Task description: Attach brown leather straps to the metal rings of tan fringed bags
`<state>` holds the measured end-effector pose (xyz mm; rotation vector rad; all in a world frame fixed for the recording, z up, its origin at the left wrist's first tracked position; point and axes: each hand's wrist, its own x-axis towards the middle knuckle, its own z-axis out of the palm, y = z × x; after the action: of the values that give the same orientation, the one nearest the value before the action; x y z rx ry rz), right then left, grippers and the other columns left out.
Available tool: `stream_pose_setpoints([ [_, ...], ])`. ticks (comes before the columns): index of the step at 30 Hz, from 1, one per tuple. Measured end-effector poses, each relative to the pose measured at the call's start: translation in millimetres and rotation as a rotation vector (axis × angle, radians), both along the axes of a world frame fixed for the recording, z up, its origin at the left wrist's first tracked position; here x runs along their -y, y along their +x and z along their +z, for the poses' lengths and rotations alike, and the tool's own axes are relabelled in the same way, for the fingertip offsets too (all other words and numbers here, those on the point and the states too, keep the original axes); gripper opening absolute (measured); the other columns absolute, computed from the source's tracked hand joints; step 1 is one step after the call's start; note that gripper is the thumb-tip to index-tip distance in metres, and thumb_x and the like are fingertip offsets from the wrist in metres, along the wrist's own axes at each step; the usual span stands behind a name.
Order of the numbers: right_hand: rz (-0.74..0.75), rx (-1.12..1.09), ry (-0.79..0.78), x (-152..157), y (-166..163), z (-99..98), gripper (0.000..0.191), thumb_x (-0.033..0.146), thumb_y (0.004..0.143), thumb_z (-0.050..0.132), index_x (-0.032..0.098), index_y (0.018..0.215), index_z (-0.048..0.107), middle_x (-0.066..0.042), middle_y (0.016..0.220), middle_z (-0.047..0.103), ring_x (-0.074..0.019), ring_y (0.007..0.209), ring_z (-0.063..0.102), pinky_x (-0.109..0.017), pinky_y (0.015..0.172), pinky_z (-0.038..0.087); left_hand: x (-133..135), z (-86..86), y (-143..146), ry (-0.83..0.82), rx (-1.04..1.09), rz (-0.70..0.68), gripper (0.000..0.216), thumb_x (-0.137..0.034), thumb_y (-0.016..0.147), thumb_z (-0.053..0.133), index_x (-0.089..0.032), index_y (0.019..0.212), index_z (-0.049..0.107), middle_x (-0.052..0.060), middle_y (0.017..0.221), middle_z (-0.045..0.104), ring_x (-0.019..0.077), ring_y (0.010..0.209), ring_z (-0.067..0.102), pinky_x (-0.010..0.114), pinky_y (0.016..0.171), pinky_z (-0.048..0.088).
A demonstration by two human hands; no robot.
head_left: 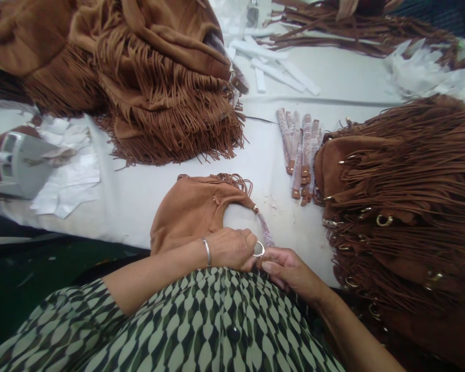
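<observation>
A tan suede fringed bag (194,209) lies on the white table's (147,191) near edge, right in front of me. My left hand (232,248), with a silver bangle on the wrist, is closed on the bag's edge beside a silver metal ring (259,249). My right hand (287,268) is closed too, pinching at that ring and the wrapped strap end (266,235) from the right. Both hands touch at the ring.
A pile of fringed tan bags (158,77) fills the back left. Another stack of fringed bags with metal rings (403,206) is on the right. Several wrapped strap pieces (300,150) lie between them. White paper strips (271,64) and crumpled wrapping (65,175) lie about.
</observation>
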<state>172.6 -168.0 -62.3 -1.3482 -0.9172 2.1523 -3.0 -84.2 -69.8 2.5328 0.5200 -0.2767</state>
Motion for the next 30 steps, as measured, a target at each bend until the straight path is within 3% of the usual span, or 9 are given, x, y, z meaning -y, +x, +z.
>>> stream_pose_setpoints([
  [13, 0.013, 0.092, -0.095, 1.7, -1.7, -10.6, 0.037, 0.052, 0.077, 0.056, 0.016, 0.071, 0.046, 0.010, 0.041, 0.039, -0.0028, 0.032, 0.024, -0.016, 0.031, 0.015, 3.5, -0.7, 0.1, 0.040, -0.006, 0.052, 0.028, -0.036, 0.085, 0.037, -0.011, 0.089, 0.049, 0.011, 0.081, 0.057, 0.0248, 0.072, 0.061, 0.035, 0.057, 0.050],
  [20, 0.027, 0.160, -0.014, 1.8, 4.6, -13.4, 0.037, 0.050, 0.078, 0.056, 0.013, 0.082, 0.055, 0.008, 0.045, 0.041, -0.0041, 0.037, 0.030, -0.016, 0.036, 0.021, -1.8, -1.0, 1.8, -0.103, -0.052, 0.038, 0.027, -0.037, 0.082, 0.044, -0.012, 0.092, 0.049, 0.010, 0.079, 0.059, 0.0231, 0.067, 0.063, 0.031, 0.057, 0.050],
  [26, -0.029, 0.125, -0.032, 0.5, 7.3, -10.2, 0.037, 0.050, 0.077, 0.057, 0.014, 0.083, 0.055, 0.009, 0.045, 0.040, -0.0036, 0.036, 0.028, -0.015, 0.034, 0.021, -2.5, -0.3, 5.7, -0.065, -0.083, 0.055, 0.030, -0.039, 0.083, 0.043, -0.011, 0.092, 0.049, 0.013, 0.085, 0.060, 0.0257, 0.072, 0.063, 0.033, 0.057, 0.050],
  [30, 0.028, 0.062, -0.094, 1.6, 10.2, -6.9, 0.037, 0.050, 0.076, 0.059, 0.013, 0.081, 0.056, 0.008, 0.044, 0.042, -0.0033, 0.035, 0.029, -0.015, 0.033, 0.017, -3.7, 2.0, 6.7, -0.121, -0.141, 0.082, 0.030, -0.039, 0.083, 0.045, -0.012, 0.095, 0.047, 0.014, 0.087, 0.060, 0.0262, 0.076, 0.063, 0.034, 0.062, 0.050],
])
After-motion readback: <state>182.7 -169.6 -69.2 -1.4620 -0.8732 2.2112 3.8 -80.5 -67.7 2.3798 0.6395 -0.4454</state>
